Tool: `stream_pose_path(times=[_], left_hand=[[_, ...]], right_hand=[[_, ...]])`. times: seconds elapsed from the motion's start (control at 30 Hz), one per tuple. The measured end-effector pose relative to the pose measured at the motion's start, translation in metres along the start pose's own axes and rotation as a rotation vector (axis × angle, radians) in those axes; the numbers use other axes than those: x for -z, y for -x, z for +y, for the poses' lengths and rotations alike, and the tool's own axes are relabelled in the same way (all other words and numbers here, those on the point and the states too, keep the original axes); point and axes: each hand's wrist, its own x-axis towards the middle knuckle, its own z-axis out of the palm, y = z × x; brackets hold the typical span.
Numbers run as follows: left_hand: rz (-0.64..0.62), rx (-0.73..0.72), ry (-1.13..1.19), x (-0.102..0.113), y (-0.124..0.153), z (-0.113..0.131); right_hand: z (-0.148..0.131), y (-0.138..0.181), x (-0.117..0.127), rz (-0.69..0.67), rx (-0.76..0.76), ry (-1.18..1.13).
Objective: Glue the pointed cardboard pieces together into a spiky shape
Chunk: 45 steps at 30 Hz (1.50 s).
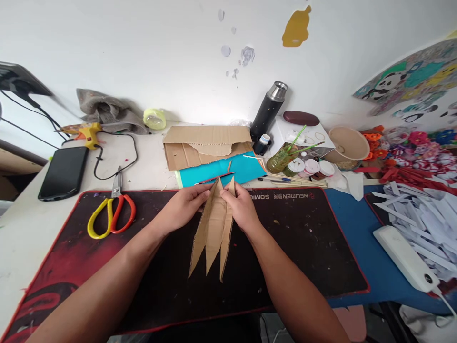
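Both my hands hold a fan of three long pointed cardboard pieces (213, 233) above a black desk mat with a red edge (303, 238). My left hand (183, 206) pinches the top left of the cardboard with its fingers closed on it. From the other side, my right hand (243, 206) grips the top right edge. The pointed tips hang down toward me, over the mat's middle.
Yellow-and-red scissors (112, 214) lie on the mat's left. A black phone (64, 172), a glue gun (84, 131), flat cardboard (207, 143), a teal sheet (246, 169), a black flask (267, 112), paint pots (310, 166), a paper bowl (348, 145) and white paper strips (424, 214) surround it.
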Motion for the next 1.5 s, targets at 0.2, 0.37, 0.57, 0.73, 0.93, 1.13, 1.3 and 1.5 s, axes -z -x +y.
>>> stream_pose_path(times=[0.2,0.37,0.57,0.73,0.93,1.13,1.3,1.5], left_hand=[[0.0,-0.093,-0.149,0.001,0.001,0.001],[0.03,-0.146,-0.198,0.001,0.0,-0.001],[0.059,-0.147,-0.204,0.0,0.001,-0.005],[0.055,-0.162,-0.295,0.002,0.001,-0.006],[0.031,-0.158,-0.315,0.004,0.002,-0.007],[0.048,-0.143,-0.366,0.004,0.003,-0.001],[0.178,-0.051,-0.442,-0.006,0.006,0.01],[0.339,-0.031,-0.576,-0.01,0.003,0.011]], right_hand=[[0.002,0.0,0.0,-0.01,0.034,0.038],[0.001,0.0,0.001,-0.015,0.036,0.04],[0.001,0.0,0.002,-0.036,0.039,0.04],[0.001,0.001,0.002,-0.04,0.052,0.062],[0.002,0.001,0.001,-0.058,0.05,0.069],[0.0,0.001,0.0,-0.062,0.059,0.085],[0.003,0.003,-0.005,-0.062,0.059,0.079],[0.003,0.008,-0.012,-0.104,0.088,0.14]])
